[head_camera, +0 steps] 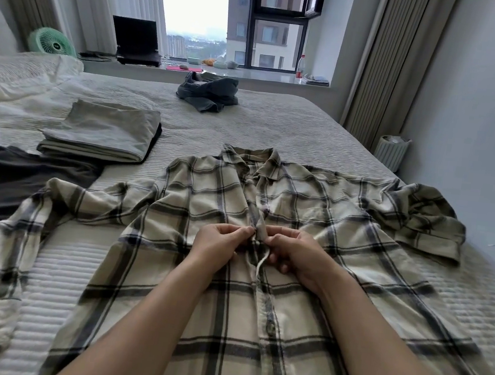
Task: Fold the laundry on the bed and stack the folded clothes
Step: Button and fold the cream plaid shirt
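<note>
**Both hands at the shirt placket**

My left hand and right hand each pinch the front placket of the plaid shirt, spread flat on the bed beneath them; folded grey clothes lie beyond my left hand; a crumpled dark garment sits far ahead.

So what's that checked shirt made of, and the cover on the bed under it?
The checked shirt looks like soft woven cotton or flannel: matte, slightly fuzzy, creasing limply where the left hand and right hand pinch its front placket. The bed cover looks like a ribbed or quilted cotton weave: fine parallel ridges, no shine. The exact fibres cannot be told.
</note>
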